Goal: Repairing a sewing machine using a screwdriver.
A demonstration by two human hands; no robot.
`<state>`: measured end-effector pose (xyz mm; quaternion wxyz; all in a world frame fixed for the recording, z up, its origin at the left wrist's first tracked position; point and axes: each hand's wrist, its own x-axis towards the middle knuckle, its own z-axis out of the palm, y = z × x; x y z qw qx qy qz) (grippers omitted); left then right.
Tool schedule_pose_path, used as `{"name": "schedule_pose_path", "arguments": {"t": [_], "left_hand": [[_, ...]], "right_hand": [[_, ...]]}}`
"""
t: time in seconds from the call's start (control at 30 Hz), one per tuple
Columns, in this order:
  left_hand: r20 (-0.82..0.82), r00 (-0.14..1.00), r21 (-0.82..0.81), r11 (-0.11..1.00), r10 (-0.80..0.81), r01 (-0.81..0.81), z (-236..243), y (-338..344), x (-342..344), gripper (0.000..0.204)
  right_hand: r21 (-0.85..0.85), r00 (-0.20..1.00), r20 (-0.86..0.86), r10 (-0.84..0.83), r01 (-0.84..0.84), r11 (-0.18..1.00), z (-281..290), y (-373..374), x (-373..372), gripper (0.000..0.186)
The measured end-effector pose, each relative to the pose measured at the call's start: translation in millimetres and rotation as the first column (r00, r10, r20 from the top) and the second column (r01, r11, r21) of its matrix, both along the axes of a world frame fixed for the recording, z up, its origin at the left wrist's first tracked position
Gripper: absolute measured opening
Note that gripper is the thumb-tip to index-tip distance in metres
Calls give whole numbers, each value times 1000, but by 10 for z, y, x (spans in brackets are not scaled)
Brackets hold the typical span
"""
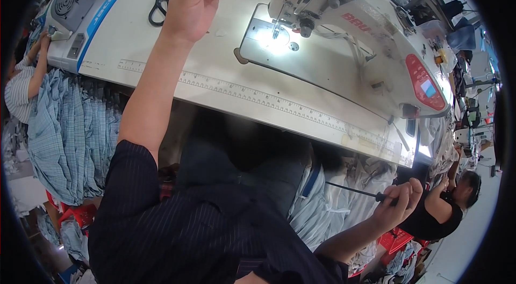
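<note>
My left hand (196,1) is raised over the far part of the sewing table (226,58), its fingers curled together. Anything inside them is hidden. Black-handled scissors (158,8) lie on the tabletop just left of it. To its right stands a white sewing machine (344,15), its lamp lighting the needle and the metal plate (269,42). Low on the right, my right hand (400,202) is closed around the black handle of a screwdriver (352,189). The screwdriver's long thin shaft points left, in front of the table's near edge.
A ruler strip (242,90) runs along the table's near edge. Blue checked garments (67,133) hang at left, beside a co-worker's arms (37,66). Pale cloth (344,176) hangs below the table at right. Another person (443,206) sits at far right, near red baskets (395,241).
</note>
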<state>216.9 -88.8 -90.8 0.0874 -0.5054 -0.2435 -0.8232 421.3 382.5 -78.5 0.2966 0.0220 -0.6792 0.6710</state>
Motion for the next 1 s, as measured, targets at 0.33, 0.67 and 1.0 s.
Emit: {"name": "schedule_pose_path", "arguments": {"t": [0.33,0.67,1.0], "left_hand": [[253,750,-432,765,611,-478,267,-8,424,26],[321,791,-304,848,521,-435,277,0,476,19],[344,737,-378,804,582,-459,342,90,512,20]], "right_hand": [[7,999,-30,-23,23,1000,78,14,172,18],[-25,999,-44,-16,15,1000,100,108,330,18],[-27,1000,-25,-1,0,1000,78,182,389,20]]}}
